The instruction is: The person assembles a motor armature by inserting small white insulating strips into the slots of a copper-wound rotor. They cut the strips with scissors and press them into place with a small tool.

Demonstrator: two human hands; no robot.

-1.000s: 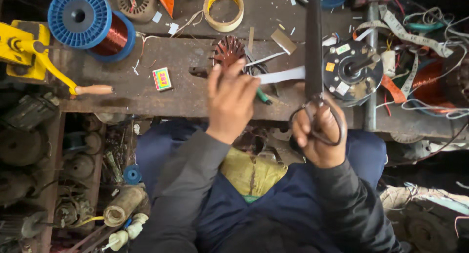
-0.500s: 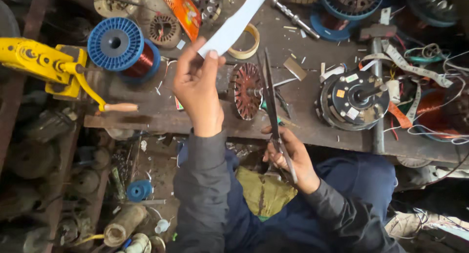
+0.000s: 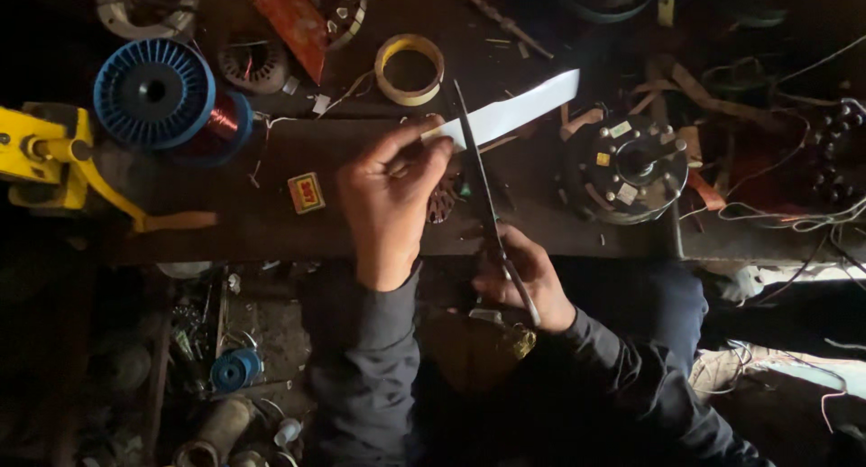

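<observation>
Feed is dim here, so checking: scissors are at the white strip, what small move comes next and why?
Probably close the scissors to cut. The left hand pinches the white strip by its near end, the blades cross it just beside those fingers, and the right hand grips the handles.

On the dark wooden work surface (image 3: pixel 253 214), the blue plastic spool of copper wire (image 3: pixel 167 97) lies far left, the yellow metal hand-crank tool (image 3: pixel 54 156) just left of it. The yellowish tape ring (image 3: pixel 409 68) sits behind the left hand (image 3: pixel 390 201). The round grey motor stator (image 3: pixel 631 165) lies right of the long steel scissors (image 3: pixel 483 205); the white paper strip (image 3: pixel 514 110) crosses the blades.
</observation>
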